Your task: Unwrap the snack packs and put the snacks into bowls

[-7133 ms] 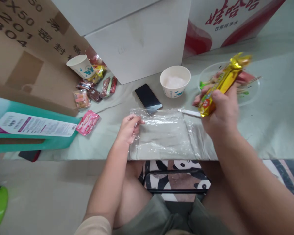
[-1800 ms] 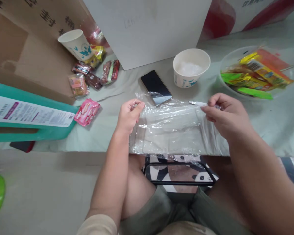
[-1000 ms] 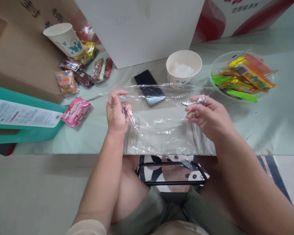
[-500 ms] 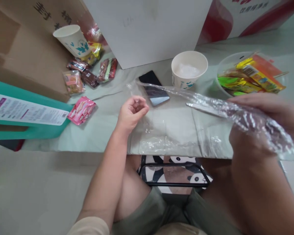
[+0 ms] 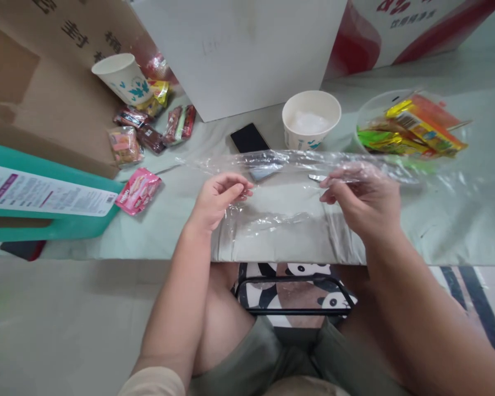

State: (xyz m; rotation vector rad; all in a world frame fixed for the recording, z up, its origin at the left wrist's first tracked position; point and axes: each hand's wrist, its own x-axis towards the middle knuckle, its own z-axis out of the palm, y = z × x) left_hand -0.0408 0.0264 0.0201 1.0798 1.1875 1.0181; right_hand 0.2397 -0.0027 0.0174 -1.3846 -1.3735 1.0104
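A sheet of clear plastic film (image 5: 272,220) stretches between my two hands above the pale tabletop, its far edge gathered into a crinkled band. My left hand (image 5: 223,199) pinches the film's left side with thumb and curled fingers. On the right, my right hand (image 5: 358,195) pinches the near edge, and more film trails off beyond it. Through the film I see a phone (image 5: 249,138) lying flat and the pointed metal tip of a tool (image 5: 315,177), mostly hidden behind my right hand. A paper cup (image 5: 311,124) with whitish, film-like stuff inside stands just behind.
At right sits a clear bowl (image 5: 361,113) of packaged snacks. Left are a paper cup (image 5: 126,80), wrapped snacks (image 5: 150,137), a pink packet (image 5: 139,191) and a teal holder (image 5: 78,223). A white box (image 5: 247,60) and a cardboard box (image 5: 66,121) stand behind.
My right hand has moved left from the far right, now pinching the film near the middle. The film is spread more widely between my hands; my left hand has barely shifted.
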